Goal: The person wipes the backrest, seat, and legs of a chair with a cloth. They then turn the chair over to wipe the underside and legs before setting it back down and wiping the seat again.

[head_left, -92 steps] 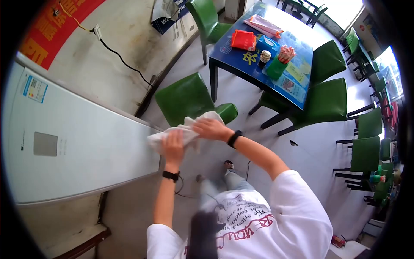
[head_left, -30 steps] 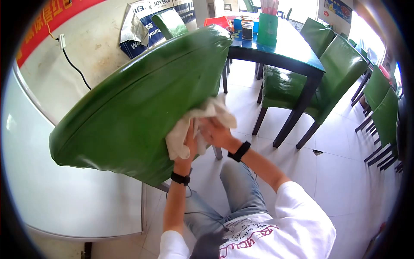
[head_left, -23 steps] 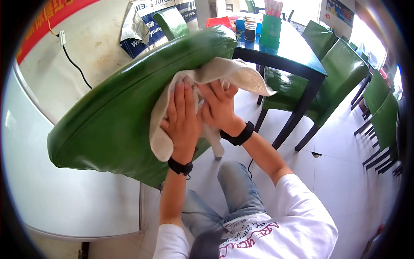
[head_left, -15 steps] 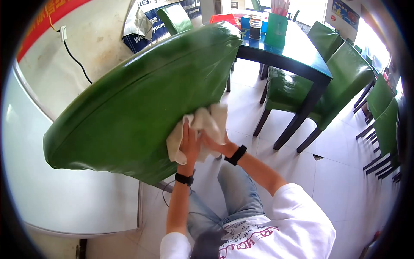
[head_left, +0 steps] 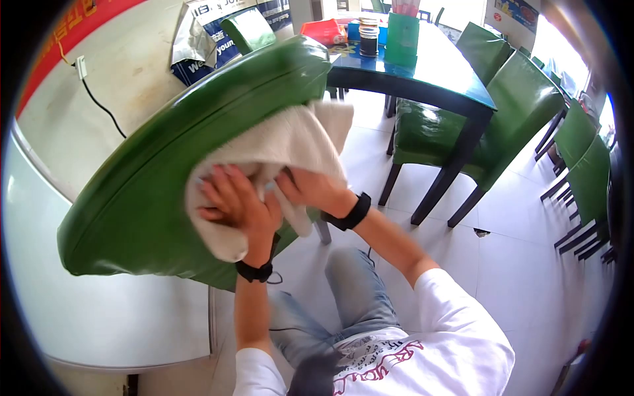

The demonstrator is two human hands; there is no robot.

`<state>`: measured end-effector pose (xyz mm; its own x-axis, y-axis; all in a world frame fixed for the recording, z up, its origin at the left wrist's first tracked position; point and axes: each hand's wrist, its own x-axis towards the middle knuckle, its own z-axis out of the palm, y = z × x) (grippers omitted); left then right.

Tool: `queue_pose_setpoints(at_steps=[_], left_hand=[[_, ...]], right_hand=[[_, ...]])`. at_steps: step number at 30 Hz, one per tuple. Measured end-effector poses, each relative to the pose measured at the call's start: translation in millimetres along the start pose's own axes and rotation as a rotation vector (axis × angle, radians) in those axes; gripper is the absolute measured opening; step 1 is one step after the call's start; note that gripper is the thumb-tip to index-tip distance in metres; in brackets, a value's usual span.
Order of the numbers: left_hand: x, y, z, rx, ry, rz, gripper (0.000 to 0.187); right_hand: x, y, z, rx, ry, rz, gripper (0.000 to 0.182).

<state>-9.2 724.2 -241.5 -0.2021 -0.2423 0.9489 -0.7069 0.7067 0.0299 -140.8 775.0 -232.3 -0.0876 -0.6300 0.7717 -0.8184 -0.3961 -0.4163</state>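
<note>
A green padded chair back (head_left: 165, 165) fills the left middle of the head view. A beige cloth (head_left: 284, 142) is spread over its face. My left hand (head_left: 234, 204) lies flat on the lower part of the cloth with fingers splayed, pressing it against the chair. Just to the right, my right hand (head_left: 310, 191) grips a bunch of the same cloth. Both wrists wear black bands.
A white appliance (head_left: 99, 310) stands to the left, below the chair. A dark blue table (head_left: 449, 82) with a green holder (head_left: 401, 32) and a jar (head_left: 367, 30) is behind, ringed by green chairs (head_left: 528, 105). White tiled floor (head_left: 522, 264) stretches to the right.
Since half a second ago both hands have slid the cloth up and left across the chair back, and the cloth has spread out wider. Three seconds ago they held it on the white appliance.
</note>
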Motion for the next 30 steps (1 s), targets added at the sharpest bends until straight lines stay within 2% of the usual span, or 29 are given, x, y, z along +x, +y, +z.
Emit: queue_pose_setpoints(at_steps=[1, 3, 5, 6, 8, 10, 11, 13, 14, 17, 20, 21, 22, 24, 25, 26, 27, 28, 29, 30], left_hand=[[14, 4, -4, 0.03, -0.001, -0.024, 0.068], [6, -1, 23, 0.138, 0.095, -0.024, 0.064], [-26, -17, 51, 0.22, 0.07, 0.038, 0.056], [-45, -23, 62, 0.262, 0.059, 0.068, 0.053], [-83, -23, 67, 0.321, -0.169, 0.029, 0.045], [-120, -26, 70, 0.111, -0.497, -0.11, 0.049], [-141, -28, 75, 0.005, -0.657, -0.18, 0.052], [-209, -46, 106, -0.128, -0.588, -0.139, 0.052], [-227, -52, 114, -0.192, -0.555, -0.119, 0.052], [-222, -40, 86, -0.183, -0.466, 0.053, 0.048], [-194, -41, 68, -0.133, -0.353, 0.135, 0.056], [-186, -45, 65, -0.097, -0.321, 0.158, 0.059], [-176, -51, 64, -0.14, -0.346, 0.068, 0.063], [-117, -53, 32, -0.052, -0.371, 0.048, 0.067], [-89, -54, 21, 0.018, -0.194, 0.119, 0.068], [-60, -53, 4, 0.088, -0.108, 0.1, 0.06], [-41, -52, -8, 0.199, -0.11, 0.035, 0.065], [-21, -49, -20, 0.27, -0.117, -0.067, 0.068], [-2, -49, -30, 0.227, 0.026, 0.002, 0.068], [5, -51, -32, 0.271, 0.002, 0.005, 0.066]], right_hand=[[11, -10, -9, 0.053, -0.087, 0.063, 0.02], [10, 0, -3, -0.258, -0.198, -0.084, 0.023], [-1, 28, 19, -0.548, -0.13, -0.276, 0.027], [-18, 53, 41, -0.681, -0.01, -0.392, 0.03], [-35, 40, 35, -0.201, -0.394, 0.065, 0.042], [-83, 74, 70, -0.195, -0.379, 0.076, 0.042], [-106, 95, 90, -0.297, -0.335, 0.004, 0.042], [-145, 123, 116, -0.474, -0.26, -0.089, 0.043], [-151, 119, 109, 0.068, -0.262, 0.198, 0.043], [-164, 113, 104, 0.243, -0.365, 0.368, 0.04], [-176, 127, 118, -0.534, -0.358, -0.112, 0.036], [-166, 126, 119, -0.49, -0.283, -0.116, 0.034], [-143, 121, 117, -0.444, -0.209, -0.116, 0.032], [-98, 95, 101, -0.494, -0.024, -0.215, 0.031], [-70, 74, 86, -0.466, 0.041, -0.259, 0.032], [-43, 52, 70, -0.439, 0.106, -0.304, 0.033], [-16, 30, 54, -0.289, 0.119, -0.292, 0.034], [0, 12, 43, -0.294, 0.077, -0.316, 0.036], [16, -5, 32, -0.298, 0.035, -0.341, 0.038], [23, -12, 28, -0.22, -0.074, -0.299, 0.04]])
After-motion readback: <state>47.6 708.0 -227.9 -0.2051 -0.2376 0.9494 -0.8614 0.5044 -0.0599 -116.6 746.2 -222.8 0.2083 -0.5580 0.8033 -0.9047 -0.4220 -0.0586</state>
